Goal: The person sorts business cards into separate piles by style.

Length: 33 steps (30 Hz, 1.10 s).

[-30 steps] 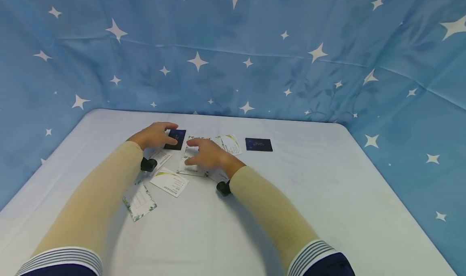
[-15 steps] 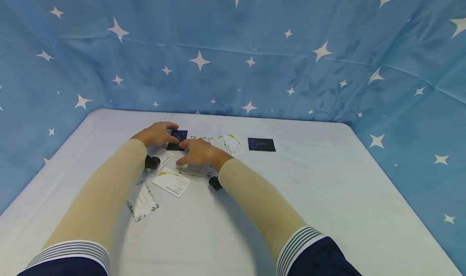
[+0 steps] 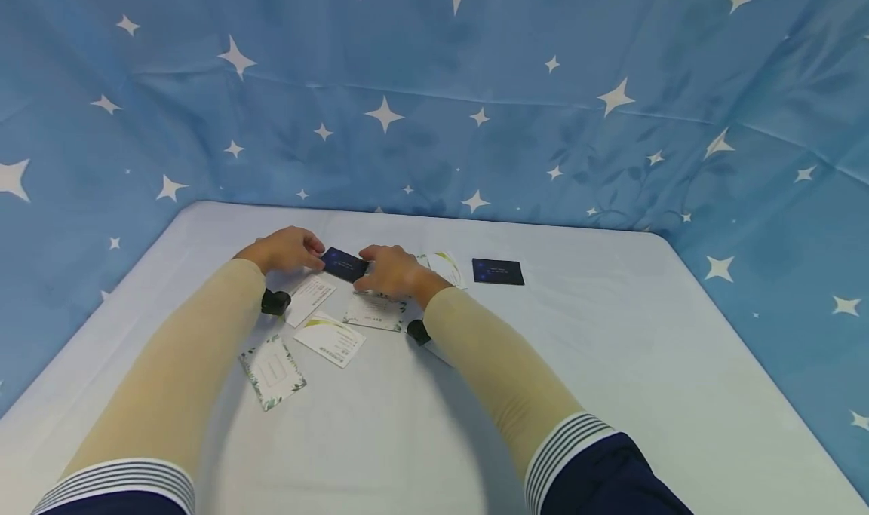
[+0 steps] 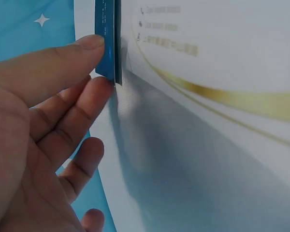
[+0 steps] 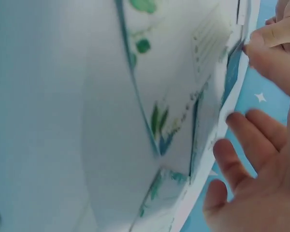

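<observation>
Both arms wear long beige under-sleeves (image 3: pixel 183 364), navy cuffs with white stripes (image 3: pixel 563 443), and small black wrist cameras (image 3: pixel 274 301).

The dark blue card (image 3: pixel 344 264) looks like thin, stiff paper with a smooth, slightly glossy face. The white cards (image 3: pixel 330 338) near the tabletop's (image 3: pixel 611 364) left edge are matt printed paper. The tabletop is smooth and matt; the starred backdrop (image 3: pixel 434 108) is creased cloth.

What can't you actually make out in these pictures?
- Head view: print on the dark card held by the left hand and right hand is too small.
- Head view: the white card is partly hidden by the right hand.
- Left wrist view: text on the gold-lined card is blurred.
</observation>
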Each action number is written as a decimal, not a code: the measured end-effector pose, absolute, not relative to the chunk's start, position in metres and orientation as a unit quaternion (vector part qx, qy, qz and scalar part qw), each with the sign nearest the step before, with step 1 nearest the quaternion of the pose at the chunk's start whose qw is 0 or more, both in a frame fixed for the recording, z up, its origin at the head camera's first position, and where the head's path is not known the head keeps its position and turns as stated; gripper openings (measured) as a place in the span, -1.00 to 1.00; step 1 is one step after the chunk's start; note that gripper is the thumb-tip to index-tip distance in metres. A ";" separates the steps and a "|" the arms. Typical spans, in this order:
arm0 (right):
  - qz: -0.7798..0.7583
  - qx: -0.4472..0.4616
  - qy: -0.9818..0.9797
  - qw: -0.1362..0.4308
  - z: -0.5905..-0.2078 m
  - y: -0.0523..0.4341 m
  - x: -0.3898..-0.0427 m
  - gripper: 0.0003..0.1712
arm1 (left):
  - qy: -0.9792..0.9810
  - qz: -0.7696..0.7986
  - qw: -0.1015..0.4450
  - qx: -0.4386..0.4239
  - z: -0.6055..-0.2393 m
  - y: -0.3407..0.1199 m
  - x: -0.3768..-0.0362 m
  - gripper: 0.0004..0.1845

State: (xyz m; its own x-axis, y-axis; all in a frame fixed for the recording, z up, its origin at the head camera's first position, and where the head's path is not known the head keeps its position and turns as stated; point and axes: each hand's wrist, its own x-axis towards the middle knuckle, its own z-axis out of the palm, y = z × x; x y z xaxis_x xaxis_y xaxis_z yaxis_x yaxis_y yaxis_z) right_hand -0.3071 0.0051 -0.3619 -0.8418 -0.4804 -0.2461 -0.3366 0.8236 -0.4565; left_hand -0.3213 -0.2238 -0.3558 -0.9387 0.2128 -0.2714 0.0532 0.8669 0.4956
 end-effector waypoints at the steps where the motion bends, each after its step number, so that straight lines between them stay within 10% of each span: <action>1: -0.200 -0.212 0.942 0.169 -0.363 0.005 -0.307 -0.19 | 0.954 0.244 0.159 0.071 -0.357 -0.224 -0.321 -0.48; 8: -0.143 -0.190 0.962 0.138 -0.373 -0.003 -0.309 -0.14 | 0.956 0.212 0.182 0.093 -0.358 -0.211 -0.321 -0.23; 33: -0.182 -0.197 0.959 0.097 -0.373 -0.011 -0.313 -0.20 | 0.968 0.204 0.090 0.117 -0.351 -0.227 -0.310 -0.38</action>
